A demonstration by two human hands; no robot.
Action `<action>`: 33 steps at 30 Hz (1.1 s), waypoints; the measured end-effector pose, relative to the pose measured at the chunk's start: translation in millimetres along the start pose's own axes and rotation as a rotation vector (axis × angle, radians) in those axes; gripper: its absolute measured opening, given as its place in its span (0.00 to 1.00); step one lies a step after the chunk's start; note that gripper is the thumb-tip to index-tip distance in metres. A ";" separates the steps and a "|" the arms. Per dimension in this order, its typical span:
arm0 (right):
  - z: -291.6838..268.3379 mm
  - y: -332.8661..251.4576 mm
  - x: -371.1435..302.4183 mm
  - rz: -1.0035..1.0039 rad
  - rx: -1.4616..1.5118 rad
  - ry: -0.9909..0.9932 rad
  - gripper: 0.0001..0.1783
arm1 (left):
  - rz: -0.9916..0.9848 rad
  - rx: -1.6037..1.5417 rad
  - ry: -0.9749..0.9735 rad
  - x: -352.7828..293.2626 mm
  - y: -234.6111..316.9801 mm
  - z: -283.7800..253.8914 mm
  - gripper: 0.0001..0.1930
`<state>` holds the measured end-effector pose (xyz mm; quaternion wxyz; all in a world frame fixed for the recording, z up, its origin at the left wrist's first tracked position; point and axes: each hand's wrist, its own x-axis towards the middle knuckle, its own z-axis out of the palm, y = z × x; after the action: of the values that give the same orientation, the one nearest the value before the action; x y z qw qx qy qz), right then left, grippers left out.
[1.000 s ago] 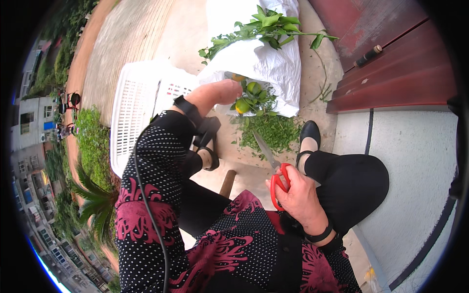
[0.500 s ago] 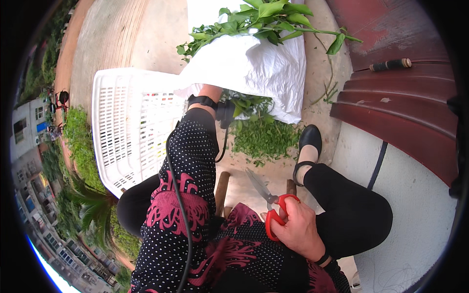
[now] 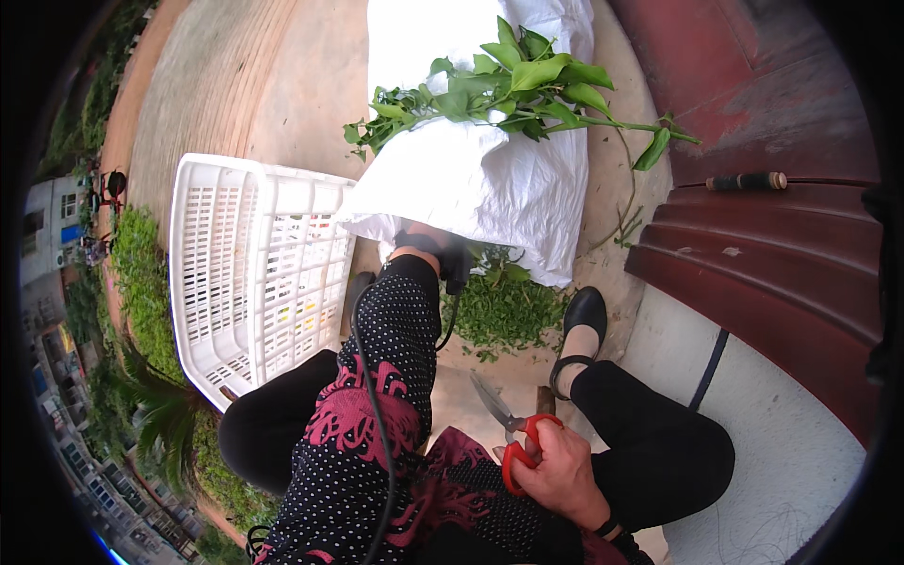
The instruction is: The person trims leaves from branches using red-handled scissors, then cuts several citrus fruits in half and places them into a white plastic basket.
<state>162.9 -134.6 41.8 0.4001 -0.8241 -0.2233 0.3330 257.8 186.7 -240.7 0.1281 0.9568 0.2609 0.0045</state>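
My right hand (image 3: 565, 474) is closed around the red handles of a pair of scissors (image 3: 499, 410), low in front of my lap. The blades point up and to the left. My left forearm (image 3: 395, 306), in a dotted black sleeve, reaches forward, and the hand is hidden beneath the edge of a white woven sack (image 3: 452, 179). Its fingers cannot be seen. Across the top of the sack lies a leafy green branch (image 3: 537, 75). Below the sack's edge a pile of cut green leaves (image 3: 508, 311) covers the ground.
Left of my arm stands a white slatted plastic basket (image 3: 301, 254). A dark-red ridged surface (image 3: 753, 226) at the right bears a short black stick-like piece (image 3: 746, 181). My black shoe (image 3: 585, 315) is beside the leaf pile. A black cable (image 3: 369, 395) runs along my left sleeve.
My left hand has slid further under the sack, its wrist now partly covered. The view has shifted, so sack, branch and basket sit lower in it. The scissors stay in my right hand.
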 end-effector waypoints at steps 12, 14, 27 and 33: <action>6.2 -4.2 -15.4 -0.046 -0.093 0.009 0.20 | 0.037 -0.218 0.122 -0.8 22.4 -21.8 0.20; 9.9 -5.8 -20.2 -0.086 -0.094 0.046 0.21 | 0.076 -0.334 0.130 -14.3 29.2 -36.5 0.20; 32.3 -4.9 -44.6 -0.019 0.347 0.215 0.10 | -0.140 -2.025 -0.431 -196.6 84.3 -155.0 0.39; 30.2 1.6 -53.6 0.040 0.844 0.146 0.10 | 0.153 -2.128 -0.530 -236.1 91.7 -206.4 0.39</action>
<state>104.7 -154.1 46.5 0.7106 -0.6136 -0.0222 0.3435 84.0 42.4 -4.7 0.9390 0.3417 0.0278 0.0294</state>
